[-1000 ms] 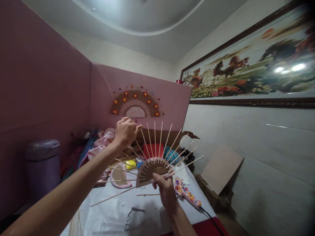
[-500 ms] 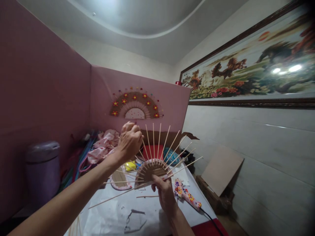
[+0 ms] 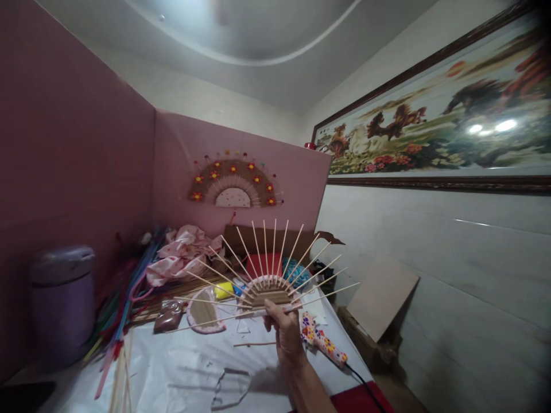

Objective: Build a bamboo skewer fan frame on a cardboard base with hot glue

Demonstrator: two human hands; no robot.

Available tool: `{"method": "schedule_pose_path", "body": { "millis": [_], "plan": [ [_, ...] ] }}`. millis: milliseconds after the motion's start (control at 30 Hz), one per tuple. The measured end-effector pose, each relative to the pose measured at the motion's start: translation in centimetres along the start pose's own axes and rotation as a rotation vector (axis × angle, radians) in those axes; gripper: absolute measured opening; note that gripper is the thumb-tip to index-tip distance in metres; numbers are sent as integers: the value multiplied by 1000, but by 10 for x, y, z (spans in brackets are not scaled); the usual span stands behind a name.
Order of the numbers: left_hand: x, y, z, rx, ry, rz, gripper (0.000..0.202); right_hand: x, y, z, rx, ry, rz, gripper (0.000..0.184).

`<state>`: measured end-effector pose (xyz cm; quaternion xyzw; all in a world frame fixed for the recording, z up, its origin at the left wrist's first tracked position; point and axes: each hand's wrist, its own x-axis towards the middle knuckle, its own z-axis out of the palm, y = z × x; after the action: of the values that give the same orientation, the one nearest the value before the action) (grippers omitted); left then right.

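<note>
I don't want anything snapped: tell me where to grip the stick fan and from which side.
On the stick fan, pinch the flat cardboard hub at its straight lower edge, coming from below, as the right hand does. The thin sticks splay upward and sideways, leaving only the underside free.

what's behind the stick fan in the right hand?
Between the sticks of the stick fan, held by the right hand: a red item, teal yarn, brown cardboard. Whatever lies behind its cardboard hub is covered.

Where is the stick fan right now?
Head view, centre: the stick fan is held by its base in the right hand, above the table, left of the floral glue gun.
</note>
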<state>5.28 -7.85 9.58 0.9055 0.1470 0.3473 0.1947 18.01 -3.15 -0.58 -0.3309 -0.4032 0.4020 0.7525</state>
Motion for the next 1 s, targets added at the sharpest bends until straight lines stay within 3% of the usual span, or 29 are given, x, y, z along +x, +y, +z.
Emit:
{"method": "schedule_pose_path", "body": {
  "millis": [167, 300, 367, 400, 467, 500, 600, 700, 800, 867, 900, 1000],
  "plan": [
    [-19, 14, -1, -6, -43, -64, 23, -1, -1, 1, -24, -10, -10, 24],
    [-19, 16, -16, 48, 167, -68, 16, -4, -2, 3, -47, -46, -28, 21],
    [1, 1, -36, 87, 272, -80, 20, -5, 0, 4, -51, -67, -50, 19],
    [14, -9, -48, 193, 403, -57, 19, -6, 1, 4, -55, -75, -61, 19],
    [41, -33, -72, 413, 553, -11, 13, -6, 3, 4, -62, -89, -70, 18],
    [52, -44, -81, 518, 564, -2, 12, -6, 5, 4, -65, -97, -70, 19],
    [75, -70, -93, 765, 447, -2, 7, -6, 7, 4, -60, -128, -67, 18],
    [85, -85, -92, 770, 462, 22, 12, -7, 6, 5, -35, -167, -56, 15],
    [93, -91, -102, 675, 657, -3, 12, -9, 2, 7, -36, -174, -39, 14],
    [96, -90, -122, 595, 855, -42, 9, -10, 0, 9, -53, -141, -34, 14],
    [96, -88, -134, 410, 1044, -37, 8, -9, 0, 9, -60, -118, -34, 15],
    [82, -72, -167, 281, 1270, -24, 22, -5, 3, 8, -61, -49, -44, 19]
  ]
}}
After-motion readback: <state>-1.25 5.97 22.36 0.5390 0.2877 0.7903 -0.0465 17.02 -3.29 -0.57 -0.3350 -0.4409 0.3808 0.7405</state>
